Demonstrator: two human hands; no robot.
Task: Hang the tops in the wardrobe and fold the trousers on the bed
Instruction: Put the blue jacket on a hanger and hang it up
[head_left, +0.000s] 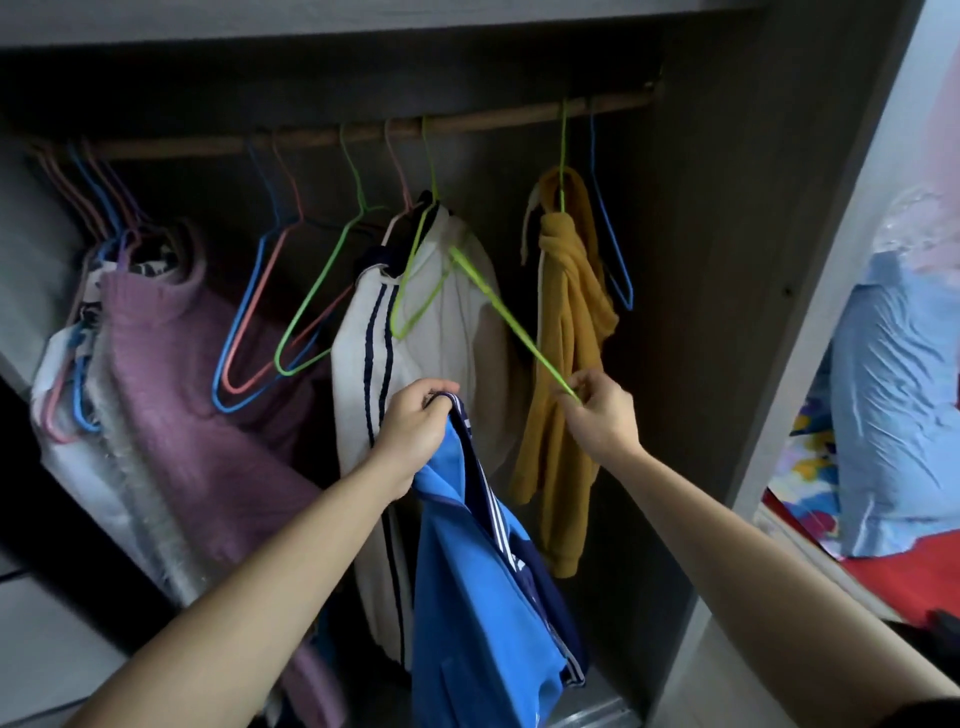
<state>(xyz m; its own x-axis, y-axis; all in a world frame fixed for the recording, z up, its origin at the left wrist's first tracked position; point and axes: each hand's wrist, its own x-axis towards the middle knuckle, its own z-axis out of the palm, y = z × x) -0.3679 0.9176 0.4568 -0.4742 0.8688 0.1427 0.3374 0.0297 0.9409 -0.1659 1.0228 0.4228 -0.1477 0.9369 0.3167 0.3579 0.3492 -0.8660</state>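
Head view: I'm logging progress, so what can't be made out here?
- Blue top: hem cut off by the bottom edge; collar partly covered by the left hand.
- Green hanger: end hidden in the fingers of the right hand.
- Bed: mostly hidden by the wardrobe side; what lies on it cannot be told.

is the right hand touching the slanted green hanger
Touching. The head view shows the right hand pinching the lower end of the slanted green hanger between thumb and fingers.

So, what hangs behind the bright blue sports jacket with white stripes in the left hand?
A white top with navy stripes hangs behind the bright blue sports jacket, which the left hand grips. The jacket covers that top's lower right part, so its hem there cannot be seen.
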